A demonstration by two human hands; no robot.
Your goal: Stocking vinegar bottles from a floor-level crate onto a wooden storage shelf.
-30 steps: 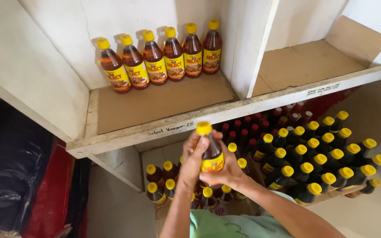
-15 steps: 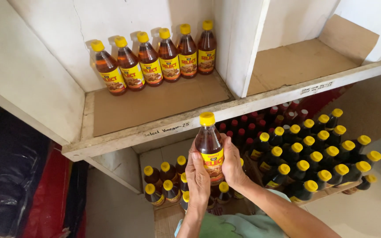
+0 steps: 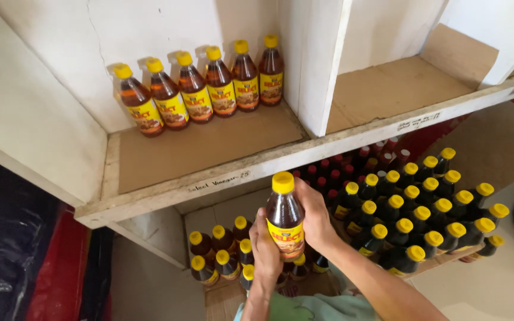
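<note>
Both my hands hold one upright brown bottle point(image 3: 284, 217) with a yellow cap and a yellow label. My left hand point(image 3: 265, 252) wraps its lower left side, my right hand point(image 3: 316, 217) grips it from the right. The bottle hangs just below the front edge of a white shelf point(image 3: 221, 178). On that shelf, against the back wall, stands a row of several matching bottles point(image 3: 200, 89).
Below the shelf stand many yellow-capped bottles point(image 3: 423, 208) on cardboard at the right and a smaller group point(image 3: 221, 252) at the left, with red-capped bottles point(image 3: 352, 166) behind. A white divider point(image 3: 316, 65) splits the shelf; the right compartment point(image 3: 400, 83) holds only cardboard.
The held bottle has risen slightly toward the shelf edge. My left hand has slid from its neck down to its lower body.
</note>
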